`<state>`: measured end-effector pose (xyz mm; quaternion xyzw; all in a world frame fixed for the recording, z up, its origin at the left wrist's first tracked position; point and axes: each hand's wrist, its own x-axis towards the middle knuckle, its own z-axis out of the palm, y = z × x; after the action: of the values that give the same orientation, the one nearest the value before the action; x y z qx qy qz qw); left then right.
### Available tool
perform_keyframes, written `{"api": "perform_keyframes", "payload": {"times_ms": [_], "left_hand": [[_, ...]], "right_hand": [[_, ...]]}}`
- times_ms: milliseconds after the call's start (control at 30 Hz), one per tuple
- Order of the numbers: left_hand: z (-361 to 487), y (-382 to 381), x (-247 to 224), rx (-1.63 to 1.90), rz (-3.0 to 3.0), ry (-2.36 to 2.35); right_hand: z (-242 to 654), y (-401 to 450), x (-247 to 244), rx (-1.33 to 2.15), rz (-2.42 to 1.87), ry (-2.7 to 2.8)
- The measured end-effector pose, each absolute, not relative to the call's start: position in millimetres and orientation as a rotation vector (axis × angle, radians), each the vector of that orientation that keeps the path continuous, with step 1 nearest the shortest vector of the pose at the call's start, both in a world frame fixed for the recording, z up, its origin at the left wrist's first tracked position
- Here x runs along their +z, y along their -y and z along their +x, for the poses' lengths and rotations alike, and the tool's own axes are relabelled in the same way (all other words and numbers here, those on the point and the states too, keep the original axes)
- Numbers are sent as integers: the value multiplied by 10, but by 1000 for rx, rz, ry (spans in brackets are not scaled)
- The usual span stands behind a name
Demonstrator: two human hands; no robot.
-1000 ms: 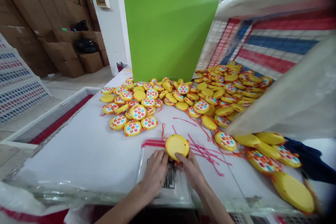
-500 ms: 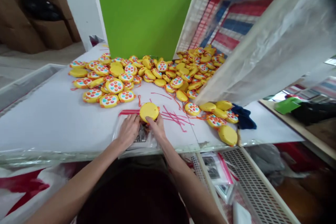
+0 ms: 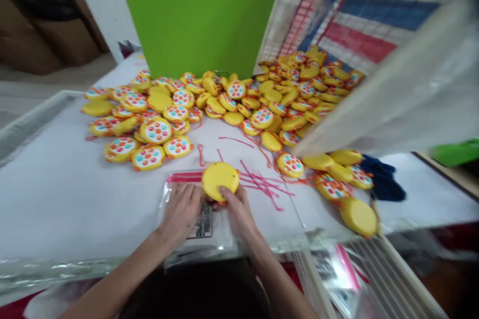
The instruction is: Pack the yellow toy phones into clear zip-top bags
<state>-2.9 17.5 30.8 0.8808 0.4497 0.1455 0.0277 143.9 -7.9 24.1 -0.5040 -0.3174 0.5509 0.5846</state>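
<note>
Right around the lower centre of the frame, a yellow rounded plastic toy [image 3: 220,179] sits up and to the left of the right hand [image 3: 239,212], which has it gripped near its lower edge, thumb pressed on the plain face and the other fingers mostly hidden beneath. Nearly circular from this angle, it shows no long axis I can be sure of, though a small orange nub marks its right end. Just beside its lower left lies the left hand [image 3: 182,209], fingers bent and close together over a clear plastic bag with a red strip [image 3: 183,177]; whether they pinch the bag or touch the toy, I cannot tell. So the right hand is the one holding, and the toy overlaps the right part of the bag's top edge as seen here. Loose pink strips [image 3: 267,187] fan out to the right, and an orange cord loop [image 3: 201,155] lies just above and left.
</note>
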Motion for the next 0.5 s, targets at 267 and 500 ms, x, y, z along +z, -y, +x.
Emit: {"api": "perform_keyframes", "payload": {"times_ms": [267,500], "left_hand": [[-160,-228,247,830,1995,-1367],[-202,-259,332,806,2014,-1275]], "right_hand": [[1606,139,387,1647,-1254,884],[1698,203,620,1768,-1329,1319]]}}
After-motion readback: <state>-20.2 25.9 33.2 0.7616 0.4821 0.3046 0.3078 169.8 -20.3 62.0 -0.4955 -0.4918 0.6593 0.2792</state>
